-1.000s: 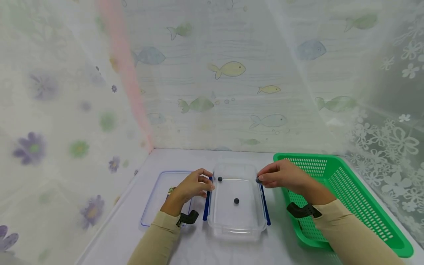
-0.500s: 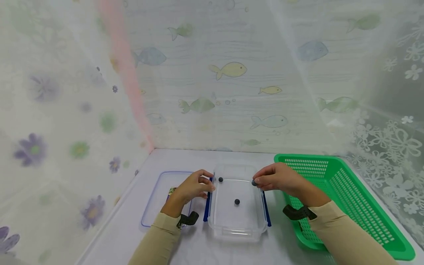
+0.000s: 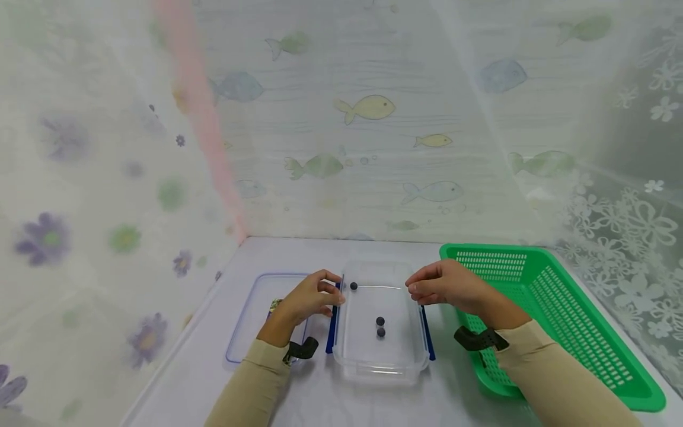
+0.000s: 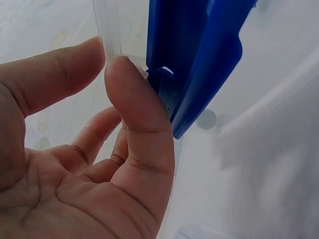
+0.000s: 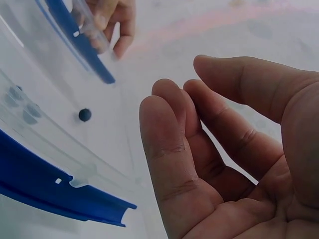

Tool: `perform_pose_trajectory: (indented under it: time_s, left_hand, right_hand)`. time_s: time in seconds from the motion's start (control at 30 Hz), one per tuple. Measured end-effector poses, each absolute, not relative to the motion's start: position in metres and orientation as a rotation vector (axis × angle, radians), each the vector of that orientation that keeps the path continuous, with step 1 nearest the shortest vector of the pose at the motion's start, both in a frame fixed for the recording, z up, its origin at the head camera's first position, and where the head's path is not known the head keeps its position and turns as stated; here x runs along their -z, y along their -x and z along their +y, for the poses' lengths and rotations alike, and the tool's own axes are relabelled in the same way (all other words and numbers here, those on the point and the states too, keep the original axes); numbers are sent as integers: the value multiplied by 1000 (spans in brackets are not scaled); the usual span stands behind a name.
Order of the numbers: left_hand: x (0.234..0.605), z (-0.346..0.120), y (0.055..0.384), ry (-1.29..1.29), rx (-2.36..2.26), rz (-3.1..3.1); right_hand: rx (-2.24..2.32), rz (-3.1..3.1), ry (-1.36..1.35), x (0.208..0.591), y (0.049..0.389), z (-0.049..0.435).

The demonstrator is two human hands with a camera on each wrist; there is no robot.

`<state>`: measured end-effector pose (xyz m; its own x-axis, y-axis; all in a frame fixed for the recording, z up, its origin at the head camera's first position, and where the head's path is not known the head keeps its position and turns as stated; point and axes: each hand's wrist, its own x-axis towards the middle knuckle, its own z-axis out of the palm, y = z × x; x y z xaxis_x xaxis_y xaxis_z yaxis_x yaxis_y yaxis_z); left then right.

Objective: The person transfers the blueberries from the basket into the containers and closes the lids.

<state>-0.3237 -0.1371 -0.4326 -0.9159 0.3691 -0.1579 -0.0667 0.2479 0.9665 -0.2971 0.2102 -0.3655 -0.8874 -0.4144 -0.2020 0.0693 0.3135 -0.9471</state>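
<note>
A clear plastic food container (image 3: pixel 380 373) with blue side latches (image 3: pixel 430 341) stands in front of me. Inside lie three small, dark, round balls that look like blueberries. One ball (image 3: pixel 354 286) is at the far left corner; a second ball (image 3: pixel 380 321) and a third ball (image 3: pixel 381 333) sit close together near the middle. My left hand (image 3: pixel 315 295) pinches the container's left rim between thumb and finger, beside the hanging latch (image 4: pixel 194 59). Over the far right corner hovers my right hand (image 3: pixel 448 287); in the right wrist view its fingers (image 5: pixel 162 129) are loosely bent and hold nothing.
To the left a clear lid (image 3: pixel 235 332) with a blue edge lies on the white table (image 3: pixel 187 379), a small colourful piece (image 3: pixel 274 305) on it partly behind my left hand. A green perforated basket (image 3: pixel 603 338) stands at the right, under my right forearm. Patterned curtains enclose the table.
My right hand moved slightly left over the container and let go of the ball it pinched. A third ball now lies inside, beside the middle one. The left hand stayed put.
</note>
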Motion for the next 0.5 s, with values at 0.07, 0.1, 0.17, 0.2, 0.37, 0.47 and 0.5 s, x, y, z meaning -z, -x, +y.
perform_pose_trajectory:
  time_s: [0.07,0.1,0.17,0.2,0.37,0.47,0.5]
  left_hand:
    - [433,-138,324,-277,-1705,2175]
    - [433,-138,324,-277,-1704,2176]
    - [432,-138,325,-278,-1699,2179]
    - [431,-138,325,-283,-1696,2179]
    - [432,-137,328,-274,-1696,2162]
    - [434,-137,330,-271,-1697,2154]
    - [435,-137,331,-268,-1695,2154]
  right_hand:
    - [1603,2180,299,366,297,210]
    - [1598,2187,310,365,296,211]
    - [1597,2199,308,365,296,211]
    - [1599,2204,306,365,296,212]
    - [1594,2218,301,364,295,218]
    - [1590,2225,287,363,293,222]
    - [1580,2230,290,363,293,224]
